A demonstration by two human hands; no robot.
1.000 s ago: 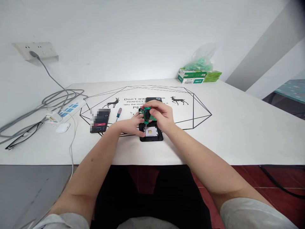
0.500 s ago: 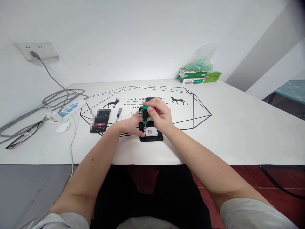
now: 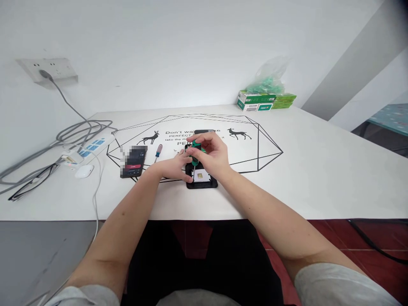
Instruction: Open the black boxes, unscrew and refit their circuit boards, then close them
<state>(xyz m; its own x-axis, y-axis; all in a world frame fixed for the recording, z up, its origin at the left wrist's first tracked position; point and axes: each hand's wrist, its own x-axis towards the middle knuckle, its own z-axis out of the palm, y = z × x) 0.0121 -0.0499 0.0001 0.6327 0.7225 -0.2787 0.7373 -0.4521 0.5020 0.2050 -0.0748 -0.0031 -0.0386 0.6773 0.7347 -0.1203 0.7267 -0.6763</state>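
My right hand (image 3: 214, 154) is closed around the green and black handle of a screwdriver (image 3: 195, 152). The screwdriver stands nearly upright, its metal shaft pointing down at the left side of a black case (image 3: 204, 185). A white panel with a small gold square (image 3: 200, 175) lies inside the case. My left hand (image 3: 176, 166) holds the case's left side, its thumb close to the screwdriver tip. My hands cover much of the case's far part, and the exact contact at the tip is too small to make out.
To the left lie a second screwdriver (image 3: 158, 151) and a phone (image 3: 136, 161) partly blurred out. Farther left are a power strip (image 3: 97, 144), cables, a white earbud case (image 3: 84, 171) and glasses (image 3: 33, 182). Green boxes (image 3: 257, 100) with a plastic bag stand at the back right.
The fingers of my right hand have shifted round the screwdriver handle, covering more of its top, and the handle has turned. My left hand and the black case stay in place.
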